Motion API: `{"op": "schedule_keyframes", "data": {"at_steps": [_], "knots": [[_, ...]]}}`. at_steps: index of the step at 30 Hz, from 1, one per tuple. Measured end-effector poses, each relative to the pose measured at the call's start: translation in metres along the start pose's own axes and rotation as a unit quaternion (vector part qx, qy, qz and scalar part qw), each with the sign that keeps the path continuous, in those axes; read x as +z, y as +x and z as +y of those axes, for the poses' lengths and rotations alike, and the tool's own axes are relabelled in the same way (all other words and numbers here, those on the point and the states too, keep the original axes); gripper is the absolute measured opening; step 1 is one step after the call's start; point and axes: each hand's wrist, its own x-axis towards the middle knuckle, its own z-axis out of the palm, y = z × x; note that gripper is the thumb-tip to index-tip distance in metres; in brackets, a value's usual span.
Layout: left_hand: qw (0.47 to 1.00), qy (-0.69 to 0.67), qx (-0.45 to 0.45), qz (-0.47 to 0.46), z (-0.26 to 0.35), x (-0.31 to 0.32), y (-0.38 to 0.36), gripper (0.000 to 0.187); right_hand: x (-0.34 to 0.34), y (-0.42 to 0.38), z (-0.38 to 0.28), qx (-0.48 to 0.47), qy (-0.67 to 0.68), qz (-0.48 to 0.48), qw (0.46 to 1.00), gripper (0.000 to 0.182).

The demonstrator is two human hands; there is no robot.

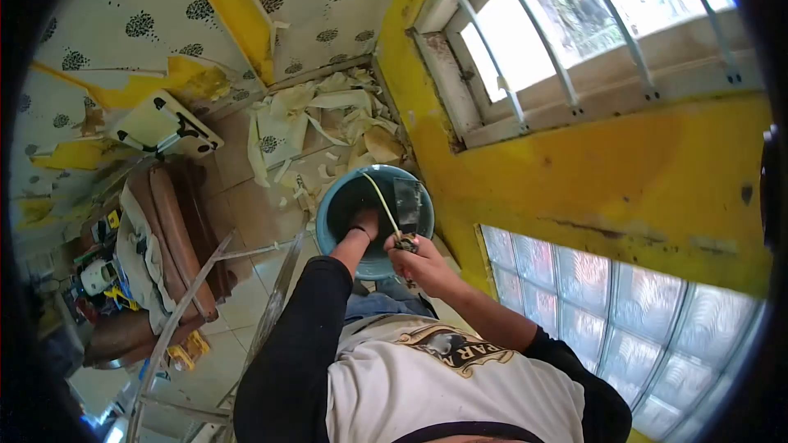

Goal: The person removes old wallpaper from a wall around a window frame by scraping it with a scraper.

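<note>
A blue round bucket (328, 189) stands on the floor in front of me, its inside dark. My left hand (366, 221) reaches down into it; the fingers are hard to make out in the shade. Over the bucket's right side, my right hand (417, 262) is closed around a small dark-and-yellow fitting (405, 243). A thin pale tube (381, 197) runs from this fitting across the bucket's opening to the far rim. Just beyond the fitting, a flat clear piece (408, 199) shows against the bucket's right inner wall.
Torn wallpaper scraps (328, 123) lie in the corner beyond the bucket. A metal ladder (222, 250) stands at left, near a brown sofa (176, 238) with things piled by it. A barred window (558, 41) and glass blocks (591, 287) are set in the yellow wall (525, 189) at right.
</note>
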Motion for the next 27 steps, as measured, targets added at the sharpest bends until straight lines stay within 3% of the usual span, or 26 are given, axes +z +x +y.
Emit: {"op": "schedule_keyframes", "data": {"at_steps": [5,10,14,20,25,27], "knots": [[0.97,-0.163,-0.182,0.007,0.036,-0.128,-0.019,0.034,-0.002,0.077,-0.011,0.03,-0.025,-0.06,0.997,0.01],[0.966,-0.16,-0.204,-0.013,-0.002,-0.064,0.01,0.033,-0.008,0.132,-0.003,0.135,-0.018,-0.099,0.986,0.013],[0.963,-0.163,-0.21,-0.034,-0.027,-0.022,0.041,0.033,-0.012,0.184,0.002,0.144,0.023,-0.118,0.982,0.01],[0.965,-0.17,-0.196,-0.026,-0.067,0.015,0.132,0.033,-0.028,0.249,0.044,0.179,-0.01,-0.054,0.982,0.011],[0.969,-0.163,-0.186,-0.009,-0.091,0.015,0.197,0.033,-0.045,0.29,0.097,0.212,0.039,-0.012,0.976,0.01],[0.97,-0.155,-0.187,-0.005,-0.097,0.01,0.207,0.033,-0.051,0.307,0.109,0.169,0.056,0.01,0.984,0.01]]}}
